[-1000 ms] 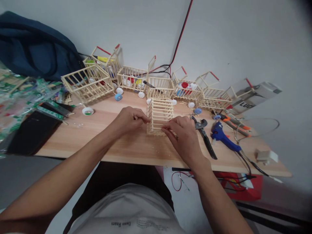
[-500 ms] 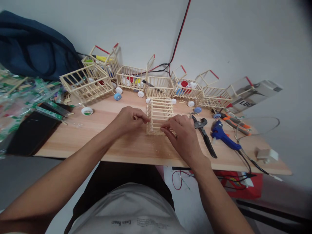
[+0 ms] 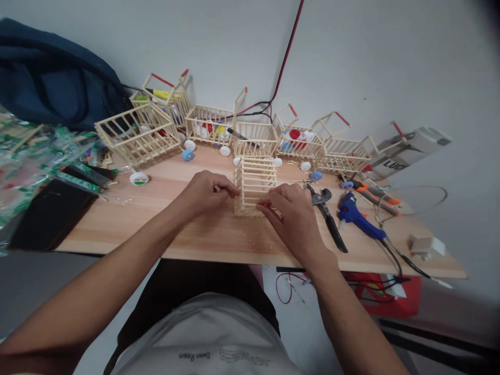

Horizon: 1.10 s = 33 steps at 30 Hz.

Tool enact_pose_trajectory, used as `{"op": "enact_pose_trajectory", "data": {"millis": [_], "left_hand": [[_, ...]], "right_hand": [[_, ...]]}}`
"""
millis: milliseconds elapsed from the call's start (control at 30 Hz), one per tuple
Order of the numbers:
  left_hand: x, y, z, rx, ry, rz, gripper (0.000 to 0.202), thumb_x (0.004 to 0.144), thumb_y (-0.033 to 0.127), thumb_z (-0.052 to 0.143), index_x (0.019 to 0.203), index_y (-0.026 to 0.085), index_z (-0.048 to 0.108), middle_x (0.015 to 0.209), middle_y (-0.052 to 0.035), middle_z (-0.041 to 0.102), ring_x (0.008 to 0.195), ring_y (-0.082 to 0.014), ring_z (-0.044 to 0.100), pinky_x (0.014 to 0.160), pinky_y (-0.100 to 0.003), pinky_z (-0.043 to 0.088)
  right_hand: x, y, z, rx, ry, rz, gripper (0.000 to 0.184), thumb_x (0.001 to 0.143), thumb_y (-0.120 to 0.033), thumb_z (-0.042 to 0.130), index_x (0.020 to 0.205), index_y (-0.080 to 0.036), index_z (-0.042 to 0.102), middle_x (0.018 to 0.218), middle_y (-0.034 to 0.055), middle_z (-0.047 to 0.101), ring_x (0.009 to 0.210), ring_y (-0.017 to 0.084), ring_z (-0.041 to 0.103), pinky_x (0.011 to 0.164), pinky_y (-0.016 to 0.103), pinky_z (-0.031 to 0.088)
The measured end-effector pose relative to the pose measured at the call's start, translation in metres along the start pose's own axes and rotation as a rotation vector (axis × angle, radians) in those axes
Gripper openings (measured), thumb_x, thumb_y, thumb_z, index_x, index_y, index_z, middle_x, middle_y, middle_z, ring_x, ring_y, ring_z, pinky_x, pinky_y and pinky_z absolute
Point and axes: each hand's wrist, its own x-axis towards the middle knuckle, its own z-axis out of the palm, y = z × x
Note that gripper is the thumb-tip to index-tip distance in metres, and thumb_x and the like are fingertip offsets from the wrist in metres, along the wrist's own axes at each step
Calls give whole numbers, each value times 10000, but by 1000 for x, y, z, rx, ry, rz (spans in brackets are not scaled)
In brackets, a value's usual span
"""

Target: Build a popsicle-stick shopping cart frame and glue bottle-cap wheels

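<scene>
The fingers [image 3: 226, 183] of your left hand [image 3: 205, 194] are bent, their tips at the left side of the slatted stick frame [image 3: 260, 180]; whether they grip a part of it cannot be told. The thumb and index finger of your right hand [image 3: 295, 208] are drawn close together over the frame's near right portion; whether a stick is pinched between them cannot be told. The frame is located on the wooden tabletop [image 3: 219, 245], directly in front of you and between both hands, with a face of parallel slats turned upward. Immediately behind it, note the wheeled stick cart [image 3: 255, 148], with a black pen [image 3: 239, 135] lying across it. Further carts [image 3: 144, 138] flank this unit on both sides along the wall, several with red handle bars and some containing coloured caps [image 3: 295, 134]. To the right of your right hand, in order, lie a black-handled cutter [image 3: 332, 224], a blue glue gun [image 3: 361, 219] and orange-and-grey pliers [image 3: 377, 197]. To your left, beyond a loose white cap [image 3: 138, 178], find the plastic packaging [image 3: 27, 172] and, behind it, a dark blue bag [image 3: 58, 78].
</scene>
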Motion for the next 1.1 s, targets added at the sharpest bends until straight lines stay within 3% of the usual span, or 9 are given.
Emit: {"op": "enact_pose_trajectory", "data": {"millis": [133,233,433,633,1100], "left_hand": [[0,-1,1,-17,1,-18,313,636,92,491,751,153,775,735,-29,762,695,-162,693,631,-222,497],[0,-2,1,-12,3,-27,307,637,94,497,755,153,774,741,-33,763,698,-164,693,625,-227,497],[1,-3,-1,12,-10,-32,282,662,136,519,769,168,778,755,-36,767,702,-179,697,625,-248,500],[1,-1,-1,19,-18,-66,267,683,182,529,779,161,778,744,-41,767,672,-178,694,586,-236,495],[2,-1,1,11,-22,-93,313,660,165,508,810,153,783,744,-45,767,674,-184,697,603,-248,517]], "right_hand": [[-1,3,-5,51,13,18,96,923,-285,600,938,-213,662,862,44,636,871,231,530,754,363,329],[-7,6,-13,89,101,70,94,931,-253,584,959,-211,664,882,46,652,870,220,556,779,367,369],[-41,10,-18,2,221,162,224,942,-227,537,1113,-254,678,972,72,620,955,239,563,804,397,414],[-62,11,-7,-16,203,141,290,942,-216,523,1201,-242,651,991,84,591,937,235,549,770,392,415],[-58,1,11,2,65,100,435,959,-252,497,1391,-304,501,989,74,575,906,228,509,746,366,354]]}}
